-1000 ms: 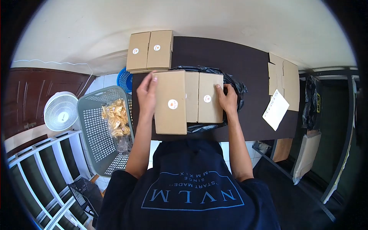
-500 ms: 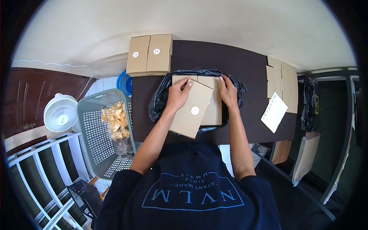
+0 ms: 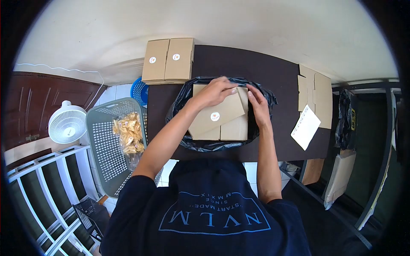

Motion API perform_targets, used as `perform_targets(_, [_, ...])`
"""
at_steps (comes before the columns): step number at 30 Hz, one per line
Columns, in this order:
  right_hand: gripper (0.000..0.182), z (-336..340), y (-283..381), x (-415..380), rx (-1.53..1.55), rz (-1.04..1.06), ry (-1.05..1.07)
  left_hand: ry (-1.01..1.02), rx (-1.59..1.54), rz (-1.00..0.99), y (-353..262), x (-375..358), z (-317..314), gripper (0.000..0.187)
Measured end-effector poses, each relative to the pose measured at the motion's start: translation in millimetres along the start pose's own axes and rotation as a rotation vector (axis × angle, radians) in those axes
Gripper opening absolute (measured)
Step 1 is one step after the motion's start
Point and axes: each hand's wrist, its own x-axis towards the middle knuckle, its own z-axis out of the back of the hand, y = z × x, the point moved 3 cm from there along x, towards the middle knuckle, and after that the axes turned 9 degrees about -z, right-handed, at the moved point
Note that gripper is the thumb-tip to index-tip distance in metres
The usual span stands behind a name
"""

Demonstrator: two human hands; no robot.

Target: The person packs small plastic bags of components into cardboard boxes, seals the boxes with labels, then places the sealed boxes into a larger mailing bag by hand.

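A brown cardboard box [image 3: 220,109] with a round white sticker lies at an angle over other cardboard boxes [image 3: 234,133]. These sit side by side inside a black plastic bag [image 3: 178,102] whose mouth is spread around them. My left hand [image 3: 213,92] reaches across the angled box and grips its far edge; the fingertips are slightly blurred. My right hand [image 3: 259,106] is at the right side of the bag, fingers stretched out close to the boxes' far right corner, holding nothing.
Stacked stickered boxes [image 3: 167,60] stand at the table's back left. Flattened cardboard [image 3: 321,100] and a white paper [image 3: 306,127] lie on the right. Left of the dark table [image 3: 243,59] is a grey basket [image 3: 102,145] with bagged yellow snacks [image 3: 129,132]; beyond it is a fan [image 3: 67,123].
The stickered box has turned, its near end swinging left and upward. My left hand has moved right and away along its far edge. The right hand has shifted slightly right, its fingers spreading.
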Motion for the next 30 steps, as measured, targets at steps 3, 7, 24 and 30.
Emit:
perform_targets(3, [0.042, -1, -2, -2, -0.194, 0.092, -0.015, 0.031, 0.027, -0.079, 0, 29, 1, 0.033])
perform_targets(7, [0.050, -9, -9, -7, -0.230, 0.063, -0.132, -0.140, 0.130, -0.140, -12, 20, 8, 0.029])
perform_targets(24, [0.051, -23, -21, -10, -0.277, -0.019, -0.252, -0.551, -0.035, 0.397, -9, -102, -13, 0.089])
perform_targets(30, [0.054, -24, -22, -10, -0.303, -0.044, -0.184, -0.537, -0.076, 0.494, -8, -102, -14, 0.086])
